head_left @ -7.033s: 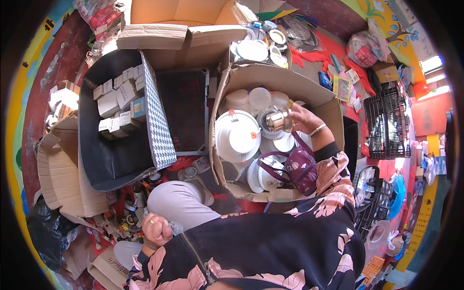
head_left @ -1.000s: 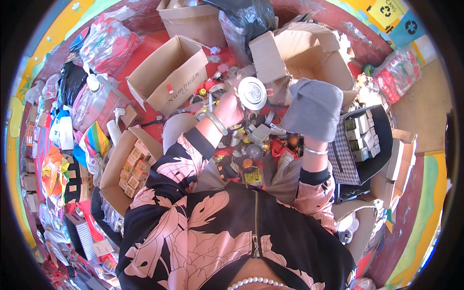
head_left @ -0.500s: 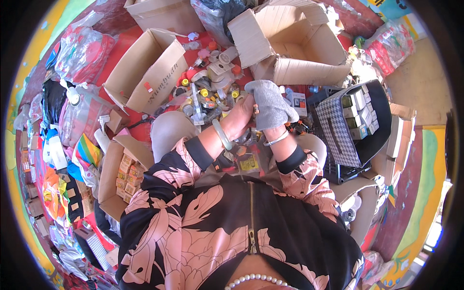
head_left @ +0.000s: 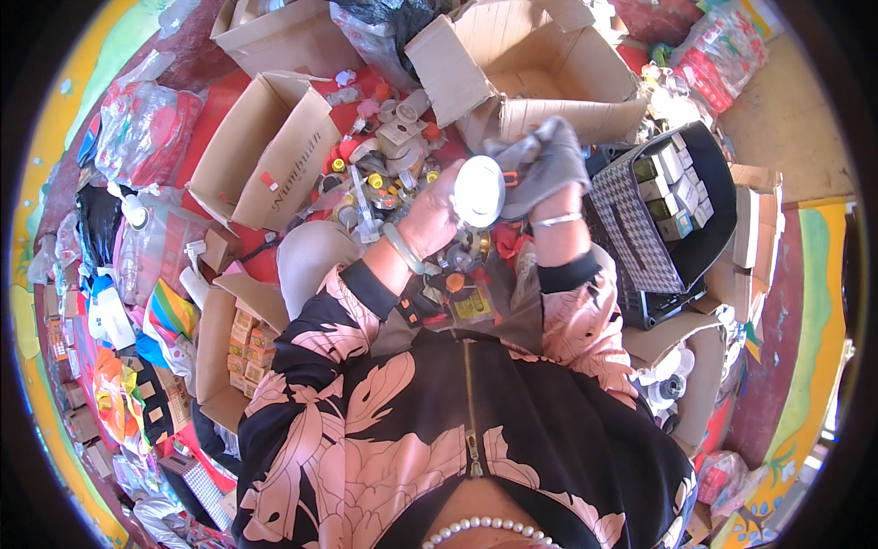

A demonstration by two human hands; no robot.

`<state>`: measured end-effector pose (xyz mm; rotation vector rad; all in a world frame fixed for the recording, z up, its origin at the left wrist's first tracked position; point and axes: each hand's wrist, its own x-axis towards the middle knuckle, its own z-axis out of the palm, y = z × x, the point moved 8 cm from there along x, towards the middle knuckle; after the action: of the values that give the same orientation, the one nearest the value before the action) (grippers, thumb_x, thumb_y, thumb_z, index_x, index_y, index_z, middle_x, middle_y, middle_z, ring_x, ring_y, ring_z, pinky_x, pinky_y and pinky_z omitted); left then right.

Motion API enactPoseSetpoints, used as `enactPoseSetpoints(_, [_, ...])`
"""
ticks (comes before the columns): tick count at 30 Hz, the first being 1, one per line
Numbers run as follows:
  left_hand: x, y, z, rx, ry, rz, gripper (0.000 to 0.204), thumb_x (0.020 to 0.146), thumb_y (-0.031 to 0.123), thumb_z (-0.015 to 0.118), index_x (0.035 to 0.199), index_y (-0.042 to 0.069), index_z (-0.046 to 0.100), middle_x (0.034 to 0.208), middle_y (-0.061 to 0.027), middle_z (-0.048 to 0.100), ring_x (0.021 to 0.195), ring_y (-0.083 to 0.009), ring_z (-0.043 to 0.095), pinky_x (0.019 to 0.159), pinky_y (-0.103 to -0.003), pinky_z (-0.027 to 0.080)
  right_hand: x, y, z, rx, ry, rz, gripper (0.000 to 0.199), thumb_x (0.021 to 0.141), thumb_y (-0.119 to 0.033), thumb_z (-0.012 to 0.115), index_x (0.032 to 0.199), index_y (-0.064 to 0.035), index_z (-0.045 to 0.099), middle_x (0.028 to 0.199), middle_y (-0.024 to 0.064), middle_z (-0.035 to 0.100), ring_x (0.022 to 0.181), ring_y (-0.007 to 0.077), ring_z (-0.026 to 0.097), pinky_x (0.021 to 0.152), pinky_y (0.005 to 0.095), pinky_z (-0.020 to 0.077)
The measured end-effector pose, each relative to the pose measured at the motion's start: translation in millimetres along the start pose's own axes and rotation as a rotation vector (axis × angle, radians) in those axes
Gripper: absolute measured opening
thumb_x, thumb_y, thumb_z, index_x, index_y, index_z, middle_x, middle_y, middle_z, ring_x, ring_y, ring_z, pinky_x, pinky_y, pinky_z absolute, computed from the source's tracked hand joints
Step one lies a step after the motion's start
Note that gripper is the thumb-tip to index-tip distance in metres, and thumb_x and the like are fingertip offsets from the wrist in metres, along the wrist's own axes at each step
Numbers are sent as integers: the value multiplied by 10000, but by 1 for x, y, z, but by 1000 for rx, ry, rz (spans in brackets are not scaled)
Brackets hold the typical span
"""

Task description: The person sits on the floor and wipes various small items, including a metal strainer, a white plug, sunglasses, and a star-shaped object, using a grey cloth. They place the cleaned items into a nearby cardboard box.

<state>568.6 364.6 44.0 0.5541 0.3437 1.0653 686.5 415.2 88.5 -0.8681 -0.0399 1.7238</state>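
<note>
My bare left hand (head_left: 433, 216), a pale bangle on its wrist, is closed on a round white disc-like piece (head_left: 478, 191) with a bright, glossy face. Its exact kind does not show. My right hand (head_left: 541, 174), in a grey glove, is just to the right of the piece. Motion smears its fingers, and a small orange bit (head_left: 510, 180) shows between glove and disc. Below and ahead of my hands lies a heap of small parts (head_left: 389, 169), with yellow-capped pieces and a clear syringe-like tube (head_left: 363, 203).
Open cardboard boxes stand at the far left (head_left: 306, 151) and far middle (head_left: 572, 119). A houndstooth-patterned bin (head_left: 631, 224) with small boxes is at my right. A carton of small packs (head_left: 219, 366) sits at my left, beside plastic bags (head_left: 146, 137).
The white round piece has come into view in my left hand. My gloved right hand, which was against the left, has moved right and now blurs. The view has shifted slightly.
</note>
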Motion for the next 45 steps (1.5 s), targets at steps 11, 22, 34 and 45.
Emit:
enactPoseSetpoints(11, [-1,53,44,271,-32,256,460,907,284,489,1285,55,360,1147,-67,500,1046,-186,495,890,-312,417,-24,15,15,-1924,-308,-1122,243,745,-208,585,921,-53,519,868,86,577,848,200,558,767,308,457])
enactPoseSetpoints(22, [-6,36,60,851,-130,308,544,848,137,595,1289,12,303,1178,-70,449,1102,-146,428,948,-290,340,-58,5,34,-1645,-124,-1214,385,756,-126,585,1124,-28,527,922,110,607,834,247,604,722,317,478])
enactPoseSetpoints(34, [-5,51,44,-17,-96,131,485,860,149,542,1285,10,357,1269,-113,439,1166,-222,448,963,-361,393,-59,-5,54,-1317,-484,-1047,281,736,-93,593,1005,-18,559,810,87,602,749,194,591,732,278,480])
enactPoseSetpoints(45, [-3,25,14,-312,-105,-183,352,926,244,440,1140,-32,489,769,-12,623,534,-61,559,795,-272,495,-38,-40,13,-208,-279,-437,306,835,-264,561,1047,-44,571,981,126,615,919,221,576,841,317,437])
